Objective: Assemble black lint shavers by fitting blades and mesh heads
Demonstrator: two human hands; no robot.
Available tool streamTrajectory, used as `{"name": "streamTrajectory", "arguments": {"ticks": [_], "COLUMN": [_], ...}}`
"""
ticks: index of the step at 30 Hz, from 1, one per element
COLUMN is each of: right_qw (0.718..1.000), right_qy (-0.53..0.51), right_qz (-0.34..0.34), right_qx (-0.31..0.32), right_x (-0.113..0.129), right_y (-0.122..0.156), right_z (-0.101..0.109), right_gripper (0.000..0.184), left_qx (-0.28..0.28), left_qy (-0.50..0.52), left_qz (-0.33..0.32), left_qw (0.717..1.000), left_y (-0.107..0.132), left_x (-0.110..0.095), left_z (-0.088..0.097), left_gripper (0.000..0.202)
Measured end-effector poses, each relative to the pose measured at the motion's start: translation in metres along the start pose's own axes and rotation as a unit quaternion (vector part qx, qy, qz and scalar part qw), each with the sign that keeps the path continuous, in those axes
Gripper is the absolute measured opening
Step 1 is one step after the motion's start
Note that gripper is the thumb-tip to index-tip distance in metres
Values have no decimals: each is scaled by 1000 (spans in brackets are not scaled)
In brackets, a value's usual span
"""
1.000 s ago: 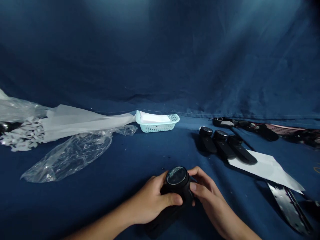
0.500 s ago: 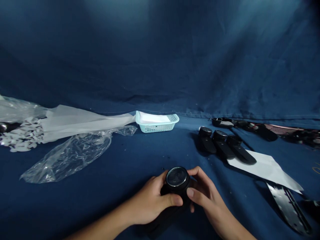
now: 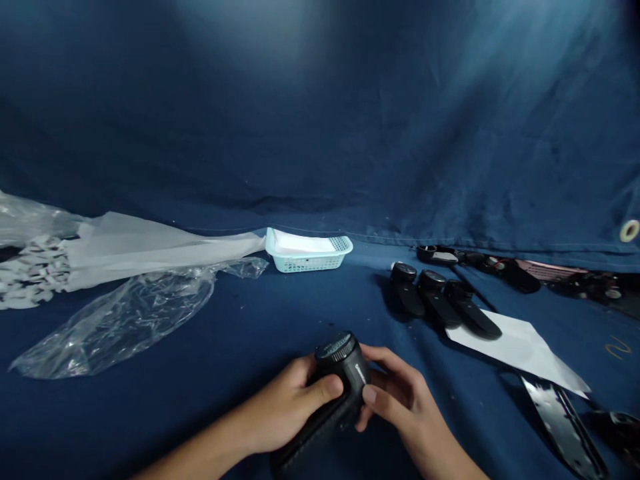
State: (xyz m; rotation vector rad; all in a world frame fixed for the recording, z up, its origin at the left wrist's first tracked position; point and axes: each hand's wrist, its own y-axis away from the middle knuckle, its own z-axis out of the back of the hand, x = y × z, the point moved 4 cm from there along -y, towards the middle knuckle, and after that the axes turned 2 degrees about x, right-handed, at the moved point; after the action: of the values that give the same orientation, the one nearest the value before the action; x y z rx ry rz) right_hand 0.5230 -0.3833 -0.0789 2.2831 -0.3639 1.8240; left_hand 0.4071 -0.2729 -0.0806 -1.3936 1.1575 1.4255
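A black fabric shaver (image 3: 345, 383) with a round, metal-rimmed head and white lettering on its neck is tilted between my two hands. My left hand (image 3: 285, 408) is wrapped around its body from the left, the thumb lying across the front just below the head. On the other side, my right hand (image 3: 405, 397) holds the neck between thumb and fingers, with its other fingers curled behind. The lower end of the handle runs down toward the bottom edge of the view, partly covered by my left hand.
Several similar black shavers (image 3: 434, 290) stand at right beside white paper (image 3: 525, 347) and a shiny black casing (image 3: 563, 420). A light-blue basket (image 3: 310, 262) holds white sheets at the back. Clear plastic (image 3: 125, 320) and small white pieces (image 3: 35, 270) lie left.
The shaver has turned in my hands, so its head tips left and its lettered side shows. Both hands have shifted slightly left in view, still on it.
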Motion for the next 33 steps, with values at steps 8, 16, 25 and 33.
{"name": "streamTrajectory", "arguments": {"ticks": [8, 16, 25, 33], "right_qw": [1000, 999, 998, 997], "right_qy": [13, 19, -68, -80], "right_qz": [5, 12, 10, 8], "right_qx": [6, 22, 12, 7], "right_x": [-2, -6, -11, -10], "right_y": [0, 4, -1, -2], "right_z": [2, 2, 6, 6], "right_gripper": [50, 52, 42, 41], "left_qx": [9, 13, 6, 10], "left_qy": [39, 47, 34, 26], "left_qz": [4, -3, -22, -13], "left_qw": [999, 999, 999, 1000], "left_y": [0, 1, 0, 1], "left_x": [2, 1, -2, -1], "left_z": [0, 0, 1, -1], "left_gripper": [65, 63, 66, 66]}}
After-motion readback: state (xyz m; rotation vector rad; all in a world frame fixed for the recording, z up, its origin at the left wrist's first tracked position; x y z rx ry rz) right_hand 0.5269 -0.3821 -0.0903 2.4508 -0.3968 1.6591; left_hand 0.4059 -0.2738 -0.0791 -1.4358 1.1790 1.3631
